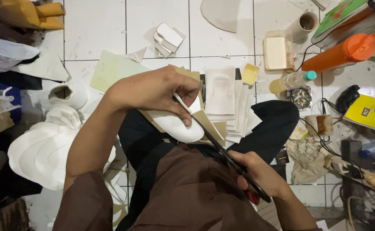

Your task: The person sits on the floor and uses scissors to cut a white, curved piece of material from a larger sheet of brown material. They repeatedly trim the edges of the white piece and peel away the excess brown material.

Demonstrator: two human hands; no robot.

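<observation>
Right now my left hand (155,92) is curled tight around a white shoe-shaped piece (176,124), thumb and fingers pinching its upper edge, with the rounded end of the piece sticking out below my fingers toward five o'clock. A tan cardboard pattern (211,124) lies flat against the back of that white piece, showing at its three o'clock side. My right hand (260,173) sits lower, at about four o'clock from the left one, fingers closed through the handles of black scissors (221,149). The blades run up toward eleven o'clock and reach the white piece just beside my left fingertips; whether they are parted I cannot tell, since they look like one dark line.

Both hands work above my lap, over black trousers (268,124) and a brown shirt (187,192). At nine o'clock from my left arm a stack of white cut pieces (41,152) fans out on the tiled floor (97,25). At one o'clock from my left hand lies a pile of pale fabric rectangles (221,92), and beyond it a small yellow dish (250,73). Farther toward two o'clock stand a clear bottle with a teal cap (292,80) and an orange bottle (339,53) on its side. A yellow box (371,113) rests at three o'clock.
</observation>
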